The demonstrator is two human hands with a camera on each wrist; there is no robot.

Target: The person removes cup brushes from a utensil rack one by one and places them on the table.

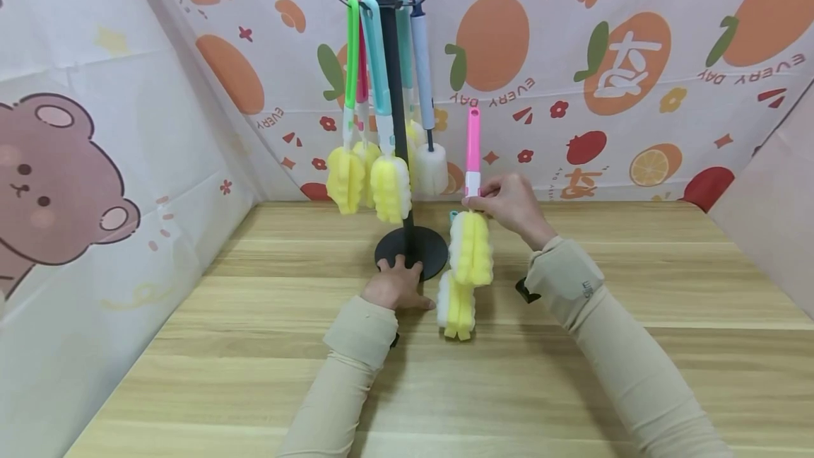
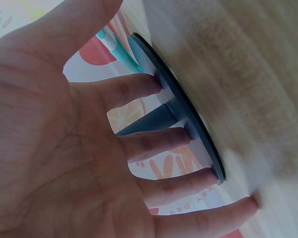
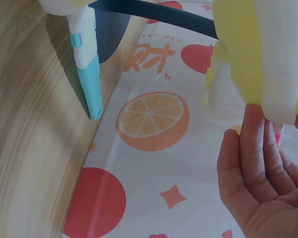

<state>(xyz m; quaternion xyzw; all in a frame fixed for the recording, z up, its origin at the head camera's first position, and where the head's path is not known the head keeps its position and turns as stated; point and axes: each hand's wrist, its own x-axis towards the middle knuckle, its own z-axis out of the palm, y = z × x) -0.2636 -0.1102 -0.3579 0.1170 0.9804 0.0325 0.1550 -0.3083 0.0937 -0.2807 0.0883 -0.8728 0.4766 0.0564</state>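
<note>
Right hand (image 1: 511,207) pinches a pink-handled sponge brush (image 1: 472,239) just above its sponge, handle upward, to the right of the black stand (image 1: 396,90); that low grip probably leaves the holed tip free. With fingers straight and spread, the left hand (image 1: 396,287) touches the round base (image 1: 434,247) (likely to steady it). Other brushes (image 1: 389,189) hang sponge-down, and a teal-handled brush (image 1: 456,311) lies on the surface (image 1: 254,345) near the base.

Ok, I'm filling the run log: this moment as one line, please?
left hand: touching black stand base; right hand: holding pink-handled brush, sponge down; teal-handled brush: lying on table
</note>
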